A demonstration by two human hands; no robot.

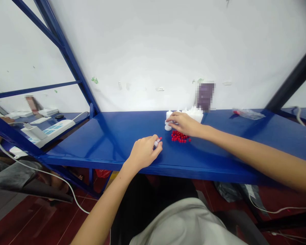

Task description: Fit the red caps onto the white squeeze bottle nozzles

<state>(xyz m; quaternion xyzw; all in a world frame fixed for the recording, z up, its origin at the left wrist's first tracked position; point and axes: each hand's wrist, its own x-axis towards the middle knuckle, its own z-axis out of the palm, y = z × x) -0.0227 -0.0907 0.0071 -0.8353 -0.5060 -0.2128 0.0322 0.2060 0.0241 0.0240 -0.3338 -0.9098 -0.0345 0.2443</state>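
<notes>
Bottles, small and white (pixel 168 119), stood in a cluster at the far side of the blue desk (pixel 112 136), roughly at twelve o'clock from the person's seat and close to the white wall. The right hand (pixel 185 123) lay over the near edge of that cluster, fingers curled down onto one bottle, though how firmly the grip closed on it could not be told. A short white piece (pixel 167 128) sat on the desk just below those fingers, touching or nearly touching them. The left hand (pixel 143 152), at about ten o'clock from the red caps (pixel 180 136), was closed in a pinch on a red-capped bottle (pixel 157 141) held nearly level, red tip pointing toward one o'clock. The caps lay in a loose heap just beside the right wrist, between the two hands.

To do the capping well, I judged that each bottle should be steadied upright before a cap was pressed on, and that caps should be drawn from the near edge of the heap so the rest did not scatter. A clear bag (pixel 248 113) lay well apart at two o'clock. A power strip (pixel 53 129) sat on the neighbouring desk at nine o'clock.
</notes>
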